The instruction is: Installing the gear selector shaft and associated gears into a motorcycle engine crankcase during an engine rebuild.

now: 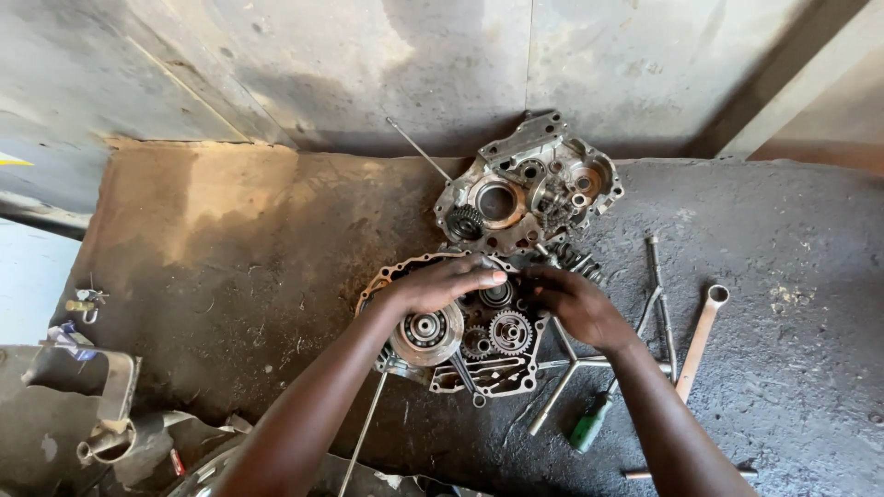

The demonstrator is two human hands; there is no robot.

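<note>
Left hand (442, 283) lies palm-down over the upper part of the lower crankcase half (451, 336), fingers held together and stretched toward the right, fingertips meeting the right hand (575, 304) above the gear cluster; we cannot tell whether it pinches anything beneath. Right hand is curled, knuckles up, fingers bent down into the same spot at the case's upper right edge; what it grips (if anything) is hidden under the fingers. We note the lower crankcase half lying flat on the dark, oily floor (783, 368), open face up, with a large round bearing hub (425, 329) at its left and two small toothed gears (509, 331) near its middle; a thin gasket outline runs round its rim. Just beyond it, touching or nearly so, sits the second crankcase half (529, 184), also open side up, leaning toward the concrete wall (368, 64); a thin rod (419, 150) sticks out from its left edge. To the right of the hands lie tools: a three-armed socket wrench (571, 364), a green-handled screwdriver (589, 425), a copper-coloured tube spanner (702, 336) and a slim bar (658, 285); all rest on the floor, close together. A rusty brown patch (212, 239) spreads across the floor on the left.
</note>
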